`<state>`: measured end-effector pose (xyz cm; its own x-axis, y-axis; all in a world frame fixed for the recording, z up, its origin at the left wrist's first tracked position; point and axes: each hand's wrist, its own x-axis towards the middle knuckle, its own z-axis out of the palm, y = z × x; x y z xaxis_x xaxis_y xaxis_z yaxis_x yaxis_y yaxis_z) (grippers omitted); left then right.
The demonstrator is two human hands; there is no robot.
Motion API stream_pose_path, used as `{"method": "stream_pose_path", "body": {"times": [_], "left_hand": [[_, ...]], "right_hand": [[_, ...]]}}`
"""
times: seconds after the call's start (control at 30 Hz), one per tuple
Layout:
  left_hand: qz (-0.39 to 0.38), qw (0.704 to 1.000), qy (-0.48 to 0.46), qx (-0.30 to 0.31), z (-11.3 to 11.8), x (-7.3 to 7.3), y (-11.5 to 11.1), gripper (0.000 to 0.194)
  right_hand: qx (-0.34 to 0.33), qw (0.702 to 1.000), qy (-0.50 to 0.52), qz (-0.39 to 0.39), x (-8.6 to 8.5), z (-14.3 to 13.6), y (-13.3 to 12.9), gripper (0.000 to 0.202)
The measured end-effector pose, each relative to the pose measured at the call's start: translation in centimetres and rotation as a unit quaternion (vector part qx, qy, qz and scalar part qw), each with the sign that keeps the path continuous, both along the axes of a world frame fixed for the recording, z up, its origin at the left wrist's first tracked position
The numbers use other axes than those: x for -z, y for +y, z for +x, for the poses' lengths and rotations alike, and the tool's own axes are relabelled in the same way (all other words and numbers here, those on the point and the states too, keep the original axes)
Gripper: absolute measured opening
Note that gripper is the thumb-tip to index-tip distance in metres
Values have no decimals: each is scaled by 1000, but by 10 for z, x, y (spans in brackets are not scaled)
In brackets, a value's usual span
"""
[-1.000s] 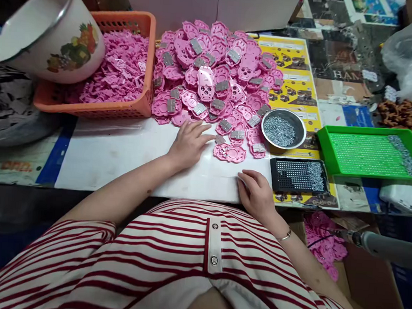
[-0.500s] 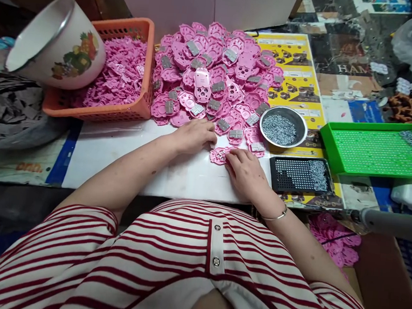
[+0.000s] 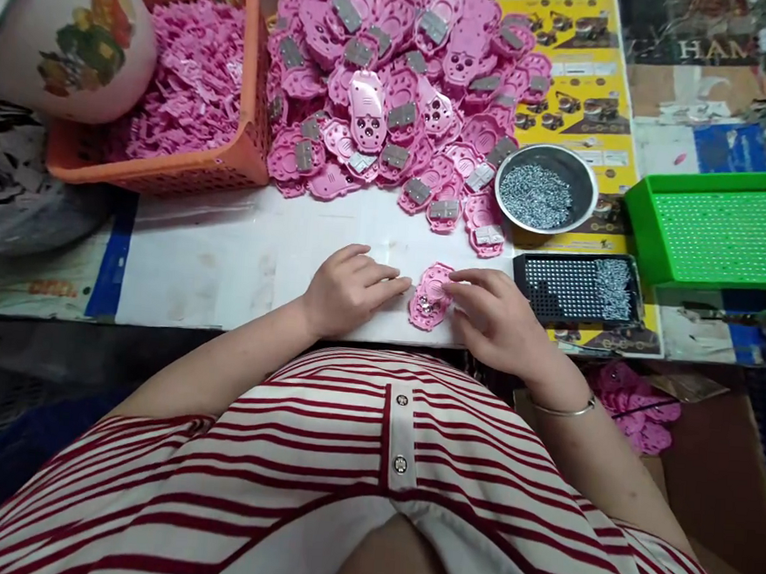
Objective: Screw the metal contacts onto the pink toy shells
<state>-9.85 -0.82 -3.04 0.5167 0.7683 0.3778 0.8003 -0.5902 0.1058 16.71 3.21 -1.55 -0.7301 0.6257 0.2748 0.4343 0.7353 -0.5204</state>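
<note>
A pink plastic toy shell (image 3: 430,296) lies on the white tabletop in front of me, with small shiny parts at its near end. My right hand (image 3: 502,322) is at the shell's right edge, fingers apart and the fingertips against or very close to the rim. Left of the shell, my left hand (image 3: 353,292) is held low over the table with fingers stretched toward it, a small gap between. Behind them rises a heap of similar pink shells (image 3: 369,111), many bearing grey metal plates.
An orange basket (image 3: 253,138) of small pink parts stands left, with a white pot (image 3: 118,85) on it. To the right are a metal bowl (image 3: 590,183) of screws, a black perforated tray (image 3: 546,290) with screws, and a green tray (image 3: 649,227).
The shell has turned from lying crosswise to lengthwise. My left hand has moved back from the heap's edge toward me, its fingers straighter. The view has tilted down and closer.
</note>
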Motion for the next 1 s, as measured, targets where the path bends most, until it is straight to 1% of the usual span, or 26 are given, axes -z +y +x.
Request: {"method": "stream_pose_path", "body": {"times": [0.07, 0.1, 0.13, 0.17, 0.2, 0.27, 0.3, 0.33, 0.37, 0.43, 0.5, 0.57, 0.67, 0.73, 0.83, 0.9, 1.0], "left_hand": [[31, 1000, 0, 4, 3, 1, -1, 21], [40, 999, -4, 8, 4, 1, -2, 20], [42, 999, -9, 12, 5, 2, -3, 20], [37, 999, -16, 17, 5, 3, -5, 20], [27, 999, -23, 23, 6, 3, -6, 21], [5, 999, -31, 29, 8, 4, -10, 21], [-1, 999, -30, 30, 9, 4, -11, 22], [-2, 999, -28, 29, 11, 3, -13, 22], [1, 999, -29, 24, 13, 2, -14, 23], [10, 999, -44, 4, 16, -2, -17, 23], [9, 998, -65, -20, 19, -7, -19, 26], [-8, 997, -65, -30, 22, -10, -20, 29], [-36, 998, -50, -20, 25, -11, -19, 29], [-50, 997, -62, -19, 25, -11, -17, 29], [-97, 991, -88, -36, 24, -12, -11, 26], [-138, 985, -95, -41, 23, -14, -7, 23], [-183, 979, -78, -41, 25, -16, -3, 22]], "right_hand": [[43, 998, 42, -32, 0, -4, -10, 27], [73, 993, 66, -68, 1, -7, -15, 25], [105, 983, 94, -121, 1, -11, -19, 25], [135, 965, 125, -188, 1, -15, -23, 25], [157, 939, 155, -264, 0, -20, -26, 27], [174, 871, 206, -411, -1, -29, -28, 35], [170, 839, 228, -464, -1, -33, -28, 38], [164, 813, 248, -500, -2, -36, -28, 40], [160, 795, 266, -522, -1, -38, -28, 41], [164, 776, 299, -530, 0, -40, -27, 40], [173, 775, 311, -523, 3, -40, -27, 38], [176, 780, 310, -515, 6, -40, -28, 37], [163, 793, 305, -501, 8, -40, -31, 37], [166, 802, 304, -486, 7, -38, -33, 39], [207, 819, 309, -436, 3, -28, -35, 44], [233, 829, 310, -403, 1, -19, -38, 39], [261, 829, 305, -390, 1, -4, -46, 29]]}}
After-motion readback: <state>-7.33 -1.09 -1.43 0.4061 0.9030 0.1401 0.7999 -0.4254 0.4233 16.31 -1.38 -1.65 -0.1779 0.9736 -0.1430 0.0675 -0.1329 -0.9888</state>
